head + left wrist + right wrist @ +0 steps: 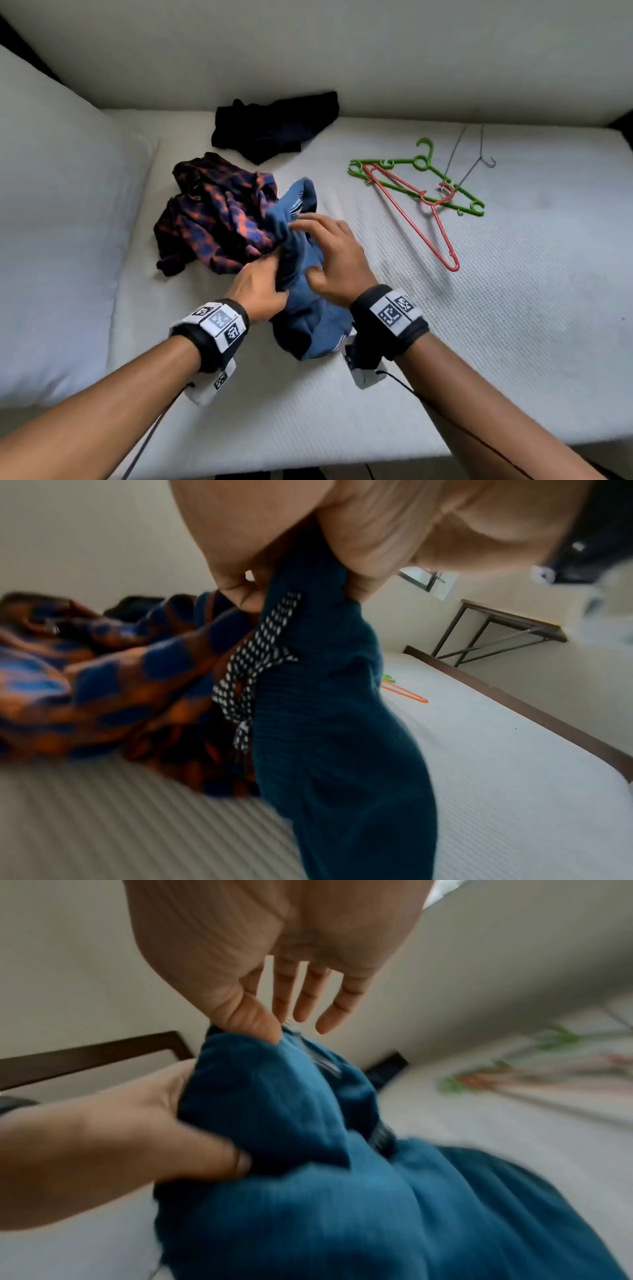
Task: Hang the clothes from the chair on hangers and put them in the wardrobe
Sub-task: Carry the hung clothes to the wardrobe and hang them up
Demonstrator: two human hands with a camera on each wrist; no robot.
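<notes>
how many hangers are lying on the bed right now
3. A green hanger lies to the right of the clothes, a red hanger lies crossed over it, and a thin wire hanger sits just behind them. None seems hidden.

Probably home bedroom: white mattress [445, 342], pillow [51, 240], strewn clothes [219, 212].

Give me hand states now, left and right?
Left hand: closed, gripping the blue garment.
Right hand: open, fingers straight, thumb touching the garment.
</notes>
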